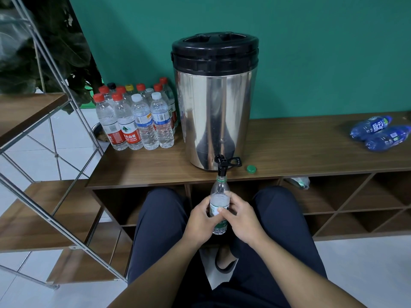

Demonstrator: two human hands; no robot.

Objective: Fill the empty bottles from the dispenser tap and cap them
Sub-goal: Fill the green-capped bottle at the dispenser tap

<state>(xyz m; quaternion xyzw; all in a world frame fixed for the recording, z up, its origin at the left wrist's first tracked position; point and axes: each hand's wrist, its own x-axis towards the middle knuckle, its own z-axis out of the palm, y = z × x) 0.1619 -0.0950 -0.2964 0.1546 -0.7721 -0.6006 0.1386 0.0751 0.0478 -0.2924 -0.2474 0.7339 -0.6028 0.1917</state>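
Both hands' grip [201, 221] [239, 218] on bottle [219, 196] under tap [222, 166]; green cap [251, 169] on shelf [300, 152], capped bottles [135, 121] left.

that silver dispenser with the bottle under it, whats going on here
A person holds a clear plastic bottle with a green label in both hands, left hand and right hand, its open neck up at the black tap of the steel dispenser with the black lid. Its green cap lies on the wooden shelf top. Capped bottles stand to the left; two blue bottles lie on the right.
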